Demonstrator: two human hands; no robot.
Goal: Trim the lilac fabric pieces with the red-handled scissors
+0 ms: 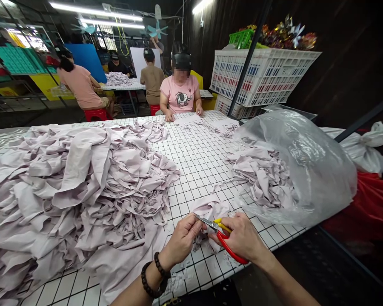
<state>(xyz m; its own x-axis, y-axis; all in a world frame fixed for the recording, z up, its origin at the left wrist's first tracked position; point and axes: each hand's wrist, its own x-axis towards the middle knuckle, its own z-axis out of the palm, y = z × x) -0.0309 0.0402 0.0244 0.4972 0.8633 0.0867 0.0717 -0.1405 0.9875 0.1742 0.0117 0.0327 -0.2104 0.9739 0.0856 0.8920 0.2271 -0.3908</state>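
Note:
My right hand [245,238] is wrapped round scissors [230,248] with one red and one yellow handle; their blades point left. The fingers of my left hand [182,240] are pinched together at the blade tips, on the edge of a pale lilac fabric piece [210,207]. Most of that piece lies behind and below my hands on the table. Dark beaded bracelets [151,278] circle my left wrist. Small fabric scraps [180,278] are scattered under my hands. To the left spreads a large heap of pale lilac fabric pieces [83,170].
A clear plastic bag [319,170] with more fabric pieces [264,174] lies right on the grid-patterned table [194,161]. Across from me, a person in a pink shirt [180,95] handles fabric. White crates [261,76] are stacked at back right; other people sit at a far table.

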